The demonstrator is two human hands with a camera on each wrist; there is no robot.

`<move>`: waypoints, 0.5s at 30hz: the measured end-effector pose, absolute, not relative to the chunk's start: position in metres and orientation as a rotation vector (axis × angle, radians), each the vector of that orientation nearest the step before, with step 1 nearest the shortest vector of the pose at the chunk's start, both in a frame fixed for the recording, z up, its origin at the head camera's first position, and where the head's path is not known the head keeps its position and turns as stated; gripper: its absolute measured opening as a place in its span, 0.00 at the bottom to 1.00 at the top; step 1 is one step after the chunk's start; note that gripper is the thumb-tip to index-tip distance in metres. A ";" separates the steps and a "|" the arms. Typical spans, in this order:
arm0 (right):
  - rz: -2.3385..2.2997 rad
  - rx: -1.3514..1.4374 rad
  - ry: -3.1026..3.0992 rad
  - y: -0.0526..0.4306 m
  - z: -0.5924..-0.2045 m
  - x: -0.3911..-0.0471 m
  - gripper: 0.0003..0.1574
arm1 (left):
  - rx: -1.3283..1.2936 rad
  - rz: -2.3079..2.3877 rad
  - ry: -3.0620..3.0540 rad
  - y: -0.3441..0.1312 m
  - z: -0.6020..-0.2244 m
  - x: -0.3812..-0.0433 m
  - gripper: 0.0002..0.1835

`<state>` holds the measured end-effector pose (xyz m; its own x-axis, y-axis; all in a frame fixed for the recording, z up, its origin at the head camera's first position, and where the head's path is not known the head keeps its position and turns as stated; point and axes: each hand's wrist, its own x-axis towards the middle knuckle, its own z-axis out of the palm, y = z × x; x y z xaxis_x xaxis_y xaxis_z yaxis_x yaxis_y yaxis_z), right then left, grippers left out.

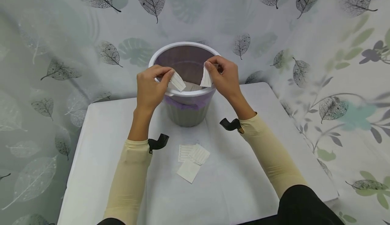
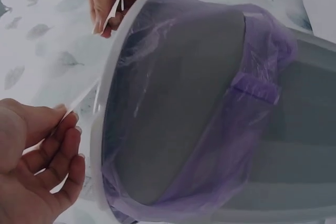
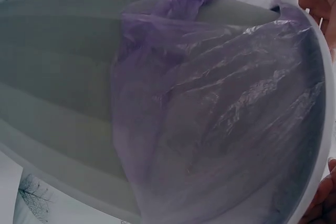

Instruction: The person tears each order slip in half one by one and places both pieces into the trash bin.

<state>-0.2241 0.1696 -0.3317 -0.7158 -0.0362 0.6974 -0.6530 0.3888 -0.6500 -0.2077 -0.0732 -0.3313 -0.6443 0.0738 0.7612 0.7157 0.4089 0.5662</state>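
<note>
**Both hands pinching paper at the bin mouth; three more slips on the tabletop**

Left hand point(image 1: 152, 88): thumb and fingertips pinch a ruled slip point(image 1: 177, 81) by one end, the free end slanting down toward the front of the bin point(image 1: 187, 118). Left wrist view has that slip nearly edge-on, tip right by the rim point(image 1: 182, 43); can't tell if it touches.

Right hand point(image 1: 225, 76): same kind of pinch on a second slip point(image 1: 206, 77), hanging down just inside the right side of the rim. Right wrist view only catches bits of my hands at its right border, so grip comes from the other two views.

Gap between the two slips sits over the bin mouth. Pale stuff shows inside, low behind the front rim; can't tell what it is.

Bin stands upright near the back edge of the tabletop point(image 1: 250, 171), leaf-print sheet point(image 1: 189, 15) close behind. Purple liner point(image 1: 189, 104) folds over the rim and hangs loose down the outside wall.

Three slips in front of the bin, between my forearms: a ruled one point(image 1: 184, 153), another ruled one point(image 1: 199, 154) overlapping it on the right, and a blank-faced one point(image 1: 189, 172) nearest me. All well in from the side edges. Most open room: tabletop left and right of my forearms.
</note>
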 end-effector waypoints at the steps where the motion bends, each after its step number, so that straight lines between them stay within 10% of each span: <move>1: 1.342 0.585 -2.050 0.169 -0.332 -0.226 0.06 | -0.649 -1.260 -2.015 -0.073 -0.331 -0.210 0.04; 15: 1.298 0.594 -2.137 0.166 -0.338 -0.244 0.09 | -0.549 -1.301 -2.055 -0.078 -0.338 -0.226 0.06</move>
